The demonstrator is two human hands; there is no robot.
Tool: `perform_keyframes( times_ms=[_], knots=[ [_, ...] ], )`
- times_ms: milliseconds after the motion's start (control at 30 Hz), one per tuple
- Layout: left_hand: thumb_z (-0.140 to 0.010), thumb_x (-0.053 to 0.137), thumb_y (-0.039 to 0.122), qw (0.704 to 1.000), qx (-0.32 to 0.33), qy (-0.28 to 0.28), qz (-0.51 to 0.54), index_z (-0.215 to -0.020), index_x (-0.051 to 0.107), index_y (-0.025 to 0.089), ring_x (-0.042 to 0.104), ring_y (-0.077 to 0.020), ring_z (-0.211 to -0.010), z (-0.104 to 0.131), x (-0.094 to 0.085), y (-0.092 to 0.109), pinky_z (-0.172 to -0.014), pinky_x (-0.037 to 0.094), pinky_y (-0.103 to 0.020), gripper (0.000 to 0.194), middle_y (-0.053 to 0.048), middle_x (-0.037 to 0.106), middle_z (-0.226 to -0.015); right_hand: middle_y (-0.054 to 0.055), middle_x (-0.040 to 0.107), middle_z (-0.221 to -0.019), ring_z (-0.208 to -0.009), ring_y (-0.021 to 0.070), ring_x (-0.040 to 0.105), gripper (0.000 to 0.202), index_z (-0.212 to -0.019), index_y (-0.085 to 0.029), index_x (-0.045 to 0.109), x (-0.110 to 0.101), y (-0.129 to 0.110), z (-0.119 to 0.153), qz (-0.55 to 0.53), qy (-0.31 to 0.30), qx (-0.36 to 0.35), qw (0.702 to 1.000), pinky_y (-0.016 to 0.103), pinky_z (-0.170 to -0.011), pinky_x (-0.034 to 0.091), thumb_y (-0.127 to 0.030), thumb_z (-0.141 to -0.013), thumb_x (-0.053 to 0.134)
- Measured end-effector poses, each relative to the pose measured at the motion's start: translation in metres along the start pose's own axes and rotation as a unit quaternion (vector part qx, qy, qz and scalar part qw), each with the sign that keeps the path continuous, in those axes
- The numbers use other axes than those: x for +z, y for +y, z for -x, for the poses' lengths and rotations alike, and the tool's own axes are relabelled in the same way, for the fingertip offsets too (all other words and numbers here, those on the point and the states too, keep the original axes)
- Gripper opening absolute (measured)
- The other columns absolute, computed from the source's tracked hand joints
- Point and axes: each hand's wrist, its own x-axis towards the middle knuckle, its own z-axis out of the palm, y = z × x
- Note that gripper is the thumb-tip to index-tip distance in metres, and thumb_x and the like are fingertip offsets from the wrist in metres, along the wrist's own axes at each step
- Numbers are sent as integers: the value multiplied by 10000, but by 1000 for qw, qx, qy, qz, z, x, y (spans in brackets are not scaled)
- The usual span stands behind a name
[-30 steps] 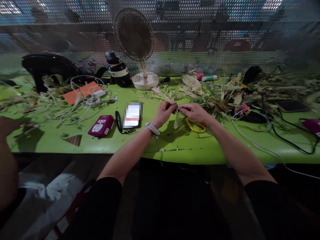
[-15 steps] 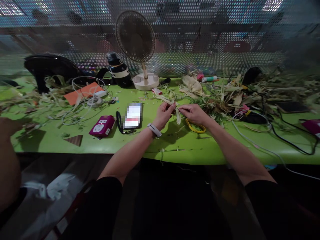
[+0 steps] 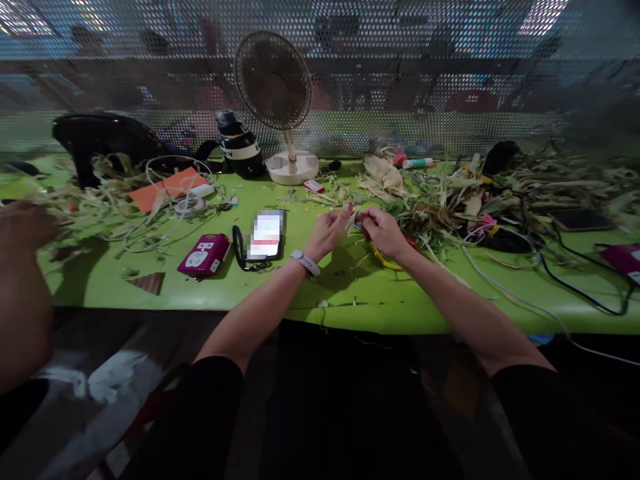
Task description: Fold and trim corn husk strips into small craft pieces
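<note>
A pale strip of corn husk (image 3: 351, 219) is pinched upright between the thumb and fingers of my left hand (image 3: 326, 231). Close beside it, my right hand (image 3: 384, 230) has its fingers curled round what looks like a pair of scissors (image 3: 387, 259) with yellow and red handles. The handles show below and behind the palm. A small greyish part, seemingly the blades, pokes out near the husk; my fingers hide most of the tool. Both hands are just above the green tabletop (image 3: 310, 293).
Husk heaps (image 3: 450, 193) spread over the right side beside cables (image 3: 500, 280). A fan (image 3: 293, 167), black bottle (image 3: 243, 155) and glue stick (image 3: 418, 163) stand or lie behind. Left are a phone (image 3: 267, 233), purple box (image 3: 205, 255), orange paper (image 3: 170, 188) and another person's arm (image 3: 23, 287).
My right hand has turned and drawn in its fingers, and red now shows beside the yellow handle. The husk strip no longer hangs below my fingers. The other person's arm has shifted slightly.
</note>
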Motion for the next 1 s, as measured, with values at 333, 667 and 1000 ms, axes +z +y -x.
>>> perform_keyframes(
  times_ms=[333,667,1000],
  knots=[
    [-778,699,301,997,73,-20,-33,-773,699,189,581,-133,-749,-6,-4,0,-725,452,-245,113,-18,683,-781,43,596,-657,-596,162,483,215,-679,-202,566,-4,-12,8,210,-30,-75,974,316,-619,370,-365,-819,569],
    [-781,714,402,994,73,-77,-39,-693,652,176,549,-125,-699,-6,-11,4,-678,437,-245,250,-13,633,-695,108,709,-1012,-977,269,612,209,-918,-181,700,-36,-9,-7,156,-78,-107,979,419,-907,442,-335,-813,604],
    [-863,632,468,984,67,151,-70,-701,616,185,567,-142,-749,-14,-20,4,-702,429,-260,326,-37,645,-737,88,704,-895,-816,217,594,217,-887,-179,653,-31,-1,-8,158,32,-96,982,339,-781,441,-360,-885,533]
  ],
)
